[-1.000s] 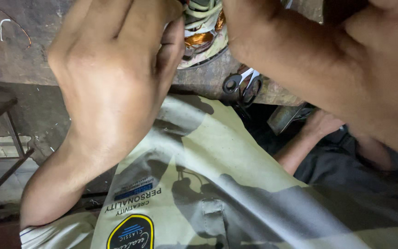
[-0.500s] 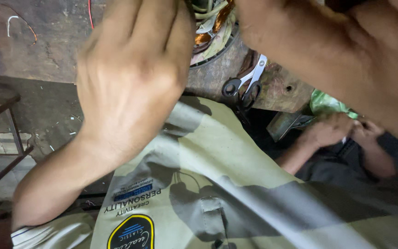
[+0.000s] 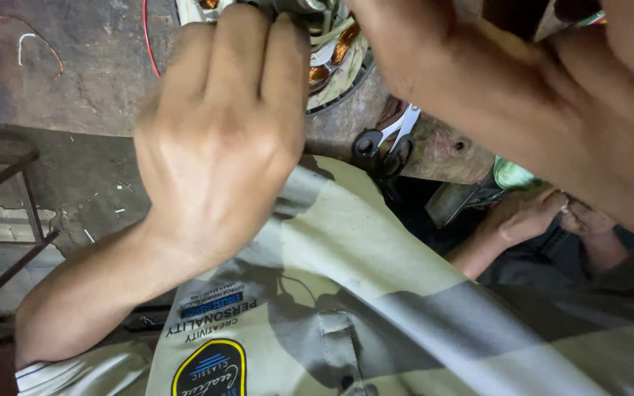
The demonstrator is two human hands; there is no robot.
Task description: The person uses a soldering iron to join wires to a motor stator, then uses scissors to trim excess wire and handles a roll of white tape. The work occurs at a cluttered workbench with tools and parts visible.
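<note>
Left hand is curled, its fingers resting on the stator at the bench's near edge. Right hand covers the windings; its grip cannot be told. Advisable: keep the stator steadied, fingers off the copper. Scissors lie beside it.

floor: grimy grey concrete | metal frame: dark, at left | light: dim

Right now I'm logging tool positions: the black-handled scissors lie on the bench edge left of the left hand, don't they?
Not quite. The head view shows the black-handled scissors on the bench edge to the right of the left hand, below the right hand. Both hands are on the motor winding at the top.
</note>
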